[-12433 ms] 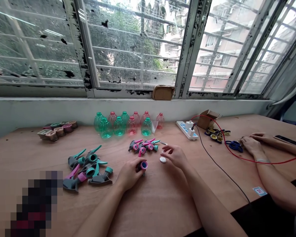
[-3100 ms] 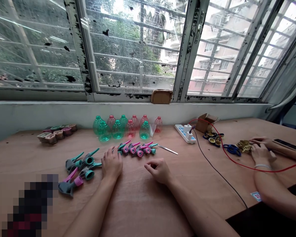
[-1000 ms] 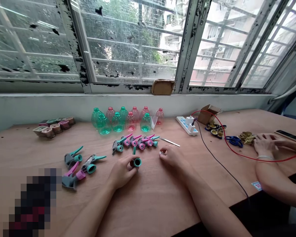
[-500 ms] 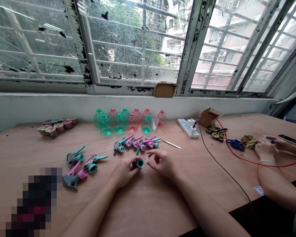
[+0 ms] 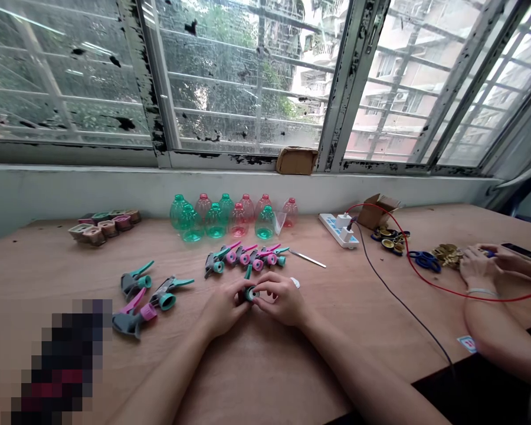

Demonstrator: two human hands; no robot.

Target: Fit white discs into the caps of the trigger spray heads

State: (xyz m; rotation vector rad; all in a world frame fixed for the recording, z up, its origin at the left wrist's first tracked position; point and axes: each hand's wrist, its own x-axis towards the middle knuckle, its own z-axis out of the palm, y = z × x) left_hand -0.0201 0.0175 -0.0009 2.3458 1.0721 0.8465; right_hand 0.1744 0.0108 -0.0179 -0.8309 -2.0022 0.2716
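Observation:
In front of me my left hand (image 5: 225,308) is closed around a spray trigger head with a green lever (image 5: 248,272), its green collar turned to the right. My right hand (image 5: 283,300) pinches at the mouth of that collar, where a small whitish disc (image 5: 253,294) shows between the fingertips. Just behind my right hand a small white piece (image 5: 295,282) lies on the table, partly covered. To the left are three loose trigger heads (image 5: 165,295) with green or pink collars. A row of more trigger heads (image 5: 248,257) lies beyond my hands.
Green and pink clear bottles (image 5: 215,221) stand along the wall, near a metal tool (image 5: 307,258). A power strip (image 5: 338,230) has a dark cable and a red cable (image 5: 469,294) crossing the right side. Another person's hands (image 5: 478,268) work beside blue scissors (image 5: 425,261).
My right hand has moved left, bringing the whitish disc from beside the trigger head into the collar's mouth. The white piece on the table has come into view behind it.

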